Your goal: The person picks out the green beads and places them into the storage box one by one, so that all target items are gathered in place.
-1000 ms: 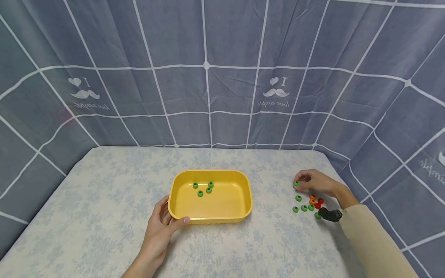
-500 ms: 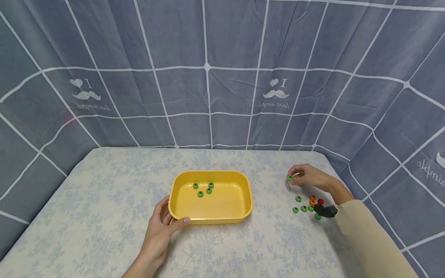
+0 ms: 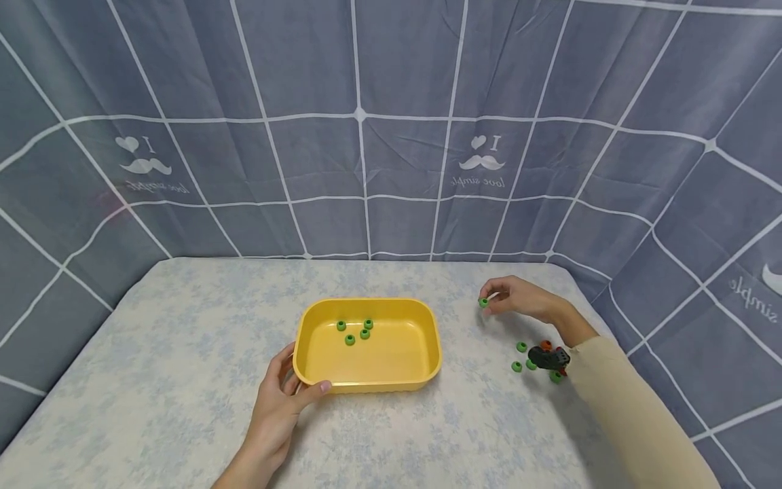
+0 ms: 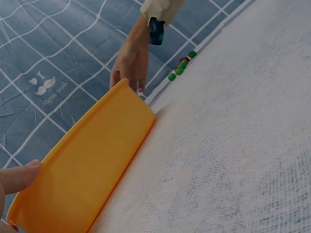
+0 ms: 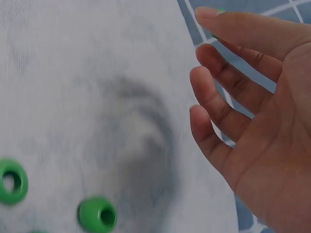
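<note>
Yellow tray (image 3: 373, 377), centre of counter (image 3: 183, 380): four green beads (image 3: 353, 331) inside, far-left part. Left hand (image 3: 282, 401) holds near-left corner. Right hand (image 3: 522, 299) pinches one green bead (image 3: 483, 303) above counter, right of tray. Loose green, orange and red beads (image 3: 522, 356) near right edge.

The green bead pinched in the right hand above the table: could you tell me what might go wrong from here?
1. The green bead sits only at the fingertips of the right hand, off the table, short of the yellow tray; it could slip and roll away.
2. The tray is shallow with four green beads inside; a dropped bead might bounce out.
3. The left hand grips just one corner, so a nudge could pivot the tray.
</note>
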Available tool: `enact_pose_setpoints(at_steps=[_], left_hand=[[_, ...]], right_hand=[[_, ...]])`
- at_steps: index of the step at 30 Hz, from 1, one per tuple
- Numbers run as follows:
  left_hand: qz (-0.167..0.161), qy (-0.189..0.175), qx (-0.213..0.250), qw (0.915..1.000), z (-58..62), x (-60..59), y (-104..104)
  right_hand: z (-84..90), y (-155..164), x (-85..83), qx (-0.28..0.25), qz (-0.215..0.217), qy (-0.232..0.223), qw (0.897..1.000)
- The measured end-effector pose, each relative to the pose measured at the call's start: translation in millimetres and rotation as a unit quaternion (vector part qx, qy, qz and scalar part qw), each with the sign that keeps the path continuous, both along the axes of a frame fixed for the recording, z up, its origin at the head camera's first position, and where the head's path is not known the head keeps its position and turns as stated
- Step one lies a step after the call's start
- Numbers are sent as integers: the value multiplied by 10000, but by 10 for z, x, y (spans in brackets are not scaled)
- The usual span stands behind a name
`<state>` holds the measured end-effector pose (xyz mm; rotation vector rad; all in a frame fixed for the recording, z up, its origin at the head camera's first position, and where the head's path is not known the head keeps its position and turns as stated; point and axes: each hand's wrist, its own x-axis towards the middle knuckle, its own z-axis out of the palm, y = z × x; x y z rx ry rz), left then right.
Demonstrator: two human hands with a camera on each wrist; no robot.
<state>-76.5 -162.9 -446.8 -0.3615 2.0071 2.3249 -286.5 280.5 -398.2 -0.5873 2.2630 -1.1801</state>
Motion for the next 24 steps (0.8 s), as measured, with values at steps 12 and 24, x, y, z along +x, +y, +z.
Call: enact_pose_setpoints(at_steps=[12,24], left_hand=[[1,38,82,10000,0,19,-6],[2,64,128,9999,16,20,2]], right_hand=[[101,-348,-2,-37,309,12,9995],[198,-687,-11,-289,623,-63,9976]])
